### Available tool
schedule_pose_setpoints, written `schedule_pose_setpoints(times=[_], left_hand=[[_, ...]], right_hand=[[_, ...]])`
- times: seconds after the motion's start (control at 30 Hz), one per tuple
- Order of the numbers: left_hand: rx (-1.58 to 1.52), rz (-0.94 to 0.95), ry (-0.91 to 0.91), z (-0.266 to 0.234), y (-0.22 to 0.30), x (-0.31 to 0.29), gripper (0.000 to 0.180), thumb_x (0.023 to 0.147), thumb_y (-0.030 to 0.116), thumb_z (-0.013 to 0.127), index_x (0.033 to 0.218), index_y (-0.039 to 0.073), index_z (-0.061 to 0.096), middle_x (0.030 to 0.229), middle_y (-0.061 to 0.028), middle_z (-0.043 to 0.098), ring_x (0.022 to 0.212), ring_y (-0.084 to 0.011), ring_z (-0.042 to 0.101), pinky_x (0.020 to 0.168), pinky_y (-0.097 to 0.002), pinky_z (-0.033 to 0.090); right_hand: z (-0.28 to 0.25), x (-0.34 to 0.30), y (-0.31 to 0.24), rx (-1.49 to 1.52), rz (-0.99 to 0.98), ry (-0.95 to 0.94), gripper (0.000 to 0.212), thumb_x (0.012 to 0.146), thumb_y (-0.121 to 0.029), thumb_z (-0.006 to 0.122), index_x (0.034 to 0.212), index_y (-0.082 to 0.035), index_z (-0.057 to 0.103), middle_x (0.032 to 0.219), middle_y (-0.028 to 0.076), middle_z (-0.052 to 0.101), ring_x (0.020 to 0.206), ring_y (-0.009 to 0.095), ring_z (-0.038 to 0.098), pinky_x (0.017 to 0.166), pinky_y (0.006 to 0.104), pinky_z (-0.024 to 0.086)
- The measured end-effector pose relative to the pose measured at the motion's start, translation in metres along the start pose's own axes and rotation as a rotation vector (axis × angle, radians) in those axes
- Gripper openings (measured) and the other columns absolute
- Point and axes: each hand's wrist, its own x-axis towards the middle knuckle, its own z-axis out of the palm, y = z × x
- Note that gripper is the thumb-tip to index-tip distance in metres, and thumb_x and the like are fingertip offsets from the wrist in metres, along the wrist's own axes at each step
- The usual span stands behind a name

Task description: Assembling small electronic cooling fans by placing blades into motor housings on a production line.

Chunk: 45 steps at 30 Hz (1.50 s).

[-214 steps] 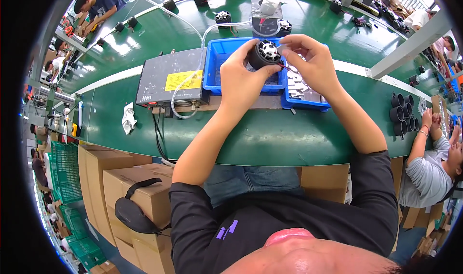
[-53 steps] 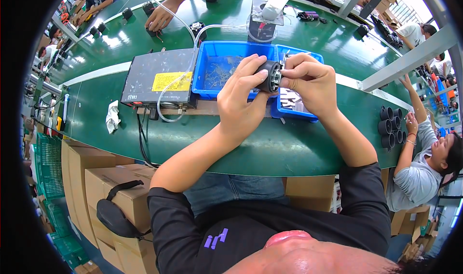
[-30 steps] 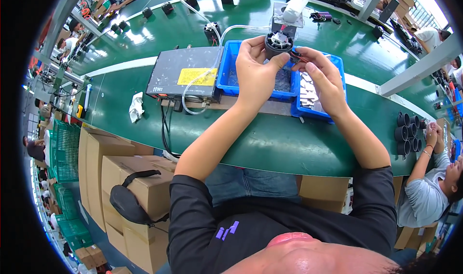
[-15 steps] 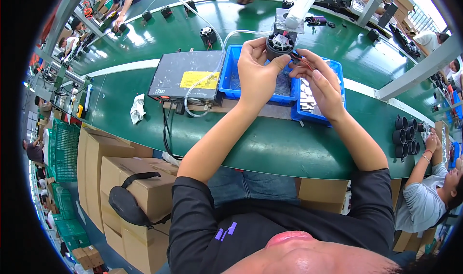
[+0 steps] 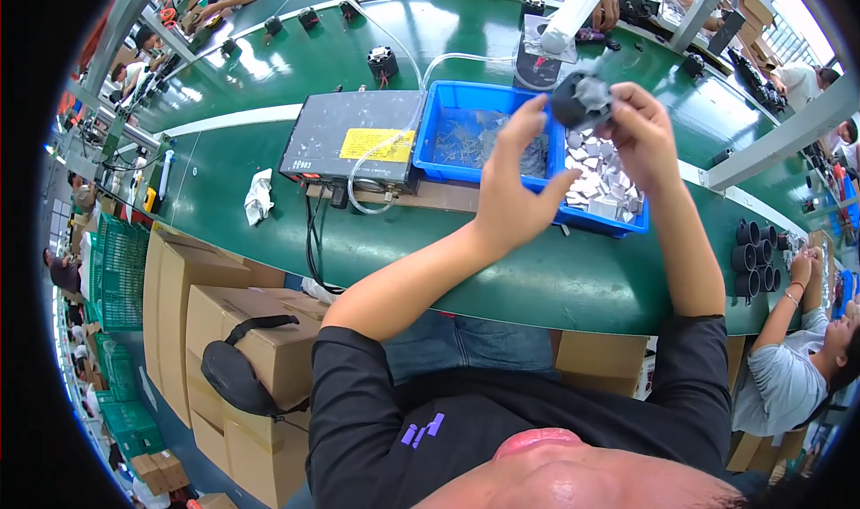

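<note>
My right hand [image 5: 647, 137] grips a black, round motor [image 5: 582, 102] by its right side, raised above the blue bins; motion blurs its grey top. My left hand [image 5: 518, 191] is open just left of it, thumb and fingers spread. Its fingertips come close to the motor's left edge, and I cannot tell whether they touch. Below the right hand, a blue bin [image 5: 602, 226] holds many small white and silvery flat pieces. The larger blue bin [image 5: 428, 155] beside it contains grey thin scraps. Behind the motor stands a grey stand [image 5: 535, 68] with a flat metal top.
A grey metal box [image 5: 327, 119] with a clear tube and black cables sits left of the bins. Crumpled white tissue [image 5: 259, 197] lies beside it. Another motor [image 5: 382, 62] stands farther back. Several black cups [image 5: 745, 258] are at right, near a co-worker's hands [image 5: 804, 265].
The motor has moved right and down, away from the stand, in my right hand. My left hand has let go of it and spread open. The far co-worker's hand has shifted right.
</note>
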Motion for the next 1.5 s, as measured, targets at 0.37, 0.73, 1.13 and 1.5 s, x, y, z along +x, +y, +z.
schedule_pose_setpoints(times=[0.37, 0.73, 1.13, 1.5], left_hand=[[0.057, 0.54, -0.609, 0.036, 0.004, -0.069, 0.035, 0.093, 0.015, 0.069, 0.128, 0.008, 0.064, 0.142, -0.0167, 0.063, 0.134, -0.0356, 0.062, 0.122, -0.054, 0.045], [-0.007, 0.563, -0.852, 0.031, 0.009, -0.072, 0.03, 0.093, 0.012, 0.069, 0.122, 0.006, 0.067, 0.13, -0.015, 0.065, 0.121, -0.0325, 0.065, 0.111, -0.0484, 0.052], [-0.287, 0.82, -0.971, 0.03, 0.015, -0.083, 0.025, 0.096, 0.013, 0.066, 0.118, 0.004, 0.07, 0.131, -0.0149, 0.067, 0.115, -0.0332, 0.067, 0.105, -0.0462, 0.055], [-0.293, 0.681, -0.895, 0.021, 0.008, -0.076, 0.026, 0.091, 0.014, 0.068, 0.116, 0.007, 0.067, 0.126, -0.0121, 0.066, 0.107, -0.0311, 0.066, 0.091, -0.0414, 0.055]], right_hand=[[-0.164, 0.047, 0.032, -0.539, -0.135, 0.575, 0.019, 0.104, -0.012, 0.07, 0.115, 0.003, 0.074, 0.097, 0.013, 0.077, 0.077, 0.017, 0.072, 0.074, 0.0258, 0.057], [-0.164, 0.051, 0.055, -1.209, -0.405, 0.424, 0.031, 0.103, -0.029, 0.07, 0.104, -0.001, 0.082, 0.112, 0.012, 0.081, 0.096, 0.031, 0.073, 0.087, 0.036, 0.056], [-0.159, 0.011, 0.051, -1.231, -0.511, 0.955, 0.029, 0.102, -0.024, 0.063, 0.095, -0.003, 0.082, 0.096, 0.014, 0.079, 0.085, 0.034, 0.071, 0.079, 0.0399, 0.056], [-0.179, 0.014, 0.057, -1.294, -0.339, 0.849, 0.029, 0.103, -0.026, 0.066, 0.107, -0.002, 0.081, 0.102, 0.012, 0.081, 0.088, 0.03, 0.072, 0.082, 0.0373, 0.056]])
